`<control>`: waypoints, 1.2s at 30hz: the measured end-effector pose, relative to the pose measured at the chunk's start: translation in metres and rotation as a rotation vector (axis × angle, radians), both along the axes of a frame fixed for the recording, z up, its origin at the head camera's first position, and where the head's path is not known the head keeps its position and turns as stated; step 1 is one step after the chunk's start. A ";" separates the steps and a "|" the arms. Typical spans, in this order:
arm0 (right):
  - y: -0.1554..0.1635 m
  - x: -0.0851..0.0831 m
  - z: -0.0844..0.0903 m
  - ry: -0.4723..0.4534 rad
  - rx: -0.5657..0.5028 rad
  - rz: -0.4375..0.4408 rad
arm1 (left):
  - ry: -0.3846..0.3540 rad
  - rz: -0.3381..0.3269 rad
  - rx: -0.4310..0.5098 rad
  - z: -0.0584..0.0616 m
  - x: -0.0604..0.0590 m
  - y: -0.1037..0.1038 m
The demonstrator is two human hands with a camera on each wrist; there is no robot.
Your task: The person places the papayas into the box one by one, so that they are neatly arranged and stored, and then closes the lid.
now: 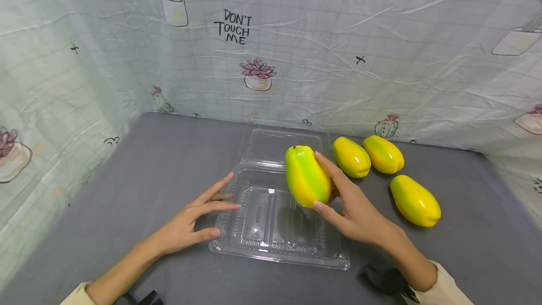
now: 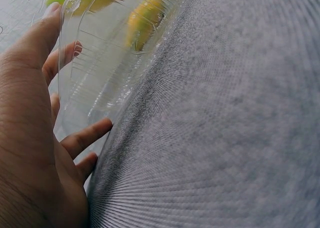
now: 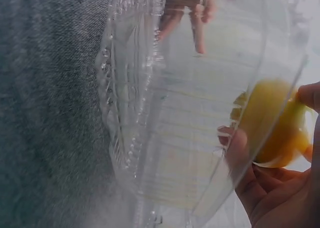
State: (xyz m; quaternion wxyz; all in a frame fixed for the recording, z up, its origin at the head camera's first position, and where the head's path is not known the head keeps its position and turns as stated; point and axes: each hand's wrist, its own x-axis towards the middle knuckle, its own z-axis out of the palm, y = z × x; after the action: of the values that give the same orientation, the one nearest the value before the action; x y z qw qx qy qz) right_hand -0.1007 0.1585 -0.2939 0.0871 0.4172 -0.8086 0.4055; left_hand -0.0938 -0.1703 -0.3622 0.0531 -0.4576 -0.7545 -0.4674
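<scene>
Right wrist: papaya (image 3: 272, 123) blurred behind container (image 3: 165, 113)

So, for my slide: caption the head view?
Right hand holds a papaya above an open clear clamshell; left hand steadies it.

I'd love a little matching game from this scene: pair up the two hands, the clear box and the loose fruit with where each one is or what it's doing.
Things:
1. left hand
2. right hand
3. clear plastic box
4. three loose yellow-green fruits

States:
A. lying on the grey table, right of the box
B. open, its lid tilted back
C. holding a fruit over the box
D. fingers straight, touching the box's left edge

Pairs: 1-D, 2-C, 3-B, 4-A
</scene>
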 end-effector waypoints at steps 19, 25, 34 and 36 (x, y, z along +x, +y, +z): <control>-0.015 -0.026 -0.023 -0.108 0.115 0.063 | 0.011 0.019 -0.015 -0.001 0.000 0.001; -0.020 -0.031 -0.026 -0.087 0.123 0.074 | -0.002 0.010 -0.017 -0.001 -0.001 0.002; -0.027 -0.040 -0.038 -0.046 0.158 0.083 | -0.012 -0.009 -0.001 -0.001 -0.002 0.003; -0.028 -0.041 -0.041 -0.038 0.162 0.076 | -0.015 -0.008 0.002 -0.001 -0.001 0.002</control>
State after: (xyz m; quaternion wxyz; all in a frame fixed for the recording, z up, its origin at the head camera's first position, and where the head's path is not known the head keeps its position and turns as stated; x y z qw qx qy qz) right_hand -0.1415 0.1301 -0.3344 0.0223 0.4454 -0.8240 0.3494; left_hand -0.0952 -0.1683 -0.3636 0.0460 -0.4570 -0.7527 -0.4717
